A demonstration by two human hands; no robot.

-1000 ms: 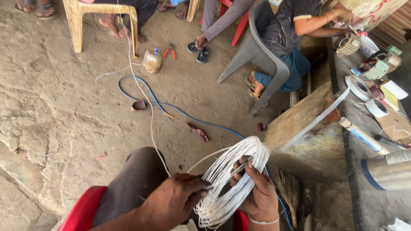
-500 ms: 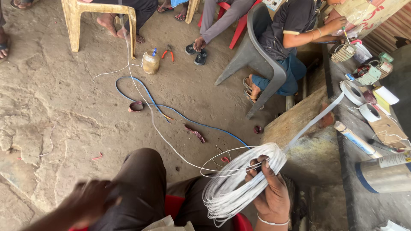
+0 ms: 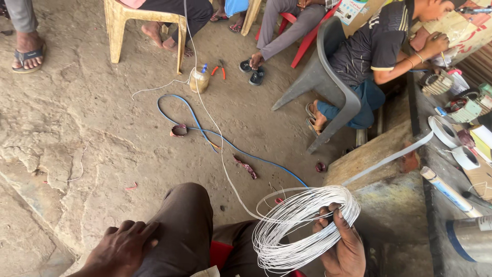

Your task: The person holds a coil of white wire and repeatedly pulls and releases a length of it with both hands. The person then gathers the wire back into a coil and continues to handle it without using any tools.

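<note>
My right hand (image 3: pixel 344 245) grips a coil of thin white wire (image 3: pixel 302 225) at its right side, down at the bottom middle. One loose strand (image 3: pixel 215 128) runs from the coil up across the dirt floor toward the top of the picture. My left hand (image 3: pixel 122 249) rests flat on my left knee in brown trousers (image 3: pixel 184 225), fingers spread, holding nothing.
A blue cable (image 3: pixel 205 134) snakes over the floor. A small bottle (image 3: pixel 199 80) and orange pliers (image 3: pixel 220 68) lie near a tan plastic chair (image 3: pixel 119 20). A person sits in a grey chair (image 3: pixel 328 87) at a cluttered workbench (image 3: pixel 461 154) with tape rolls on the right.
My left hand let go of the coil and moved down-left onto my knee. My right hand keeps the coil, which has opened into a wider loop.
</note>
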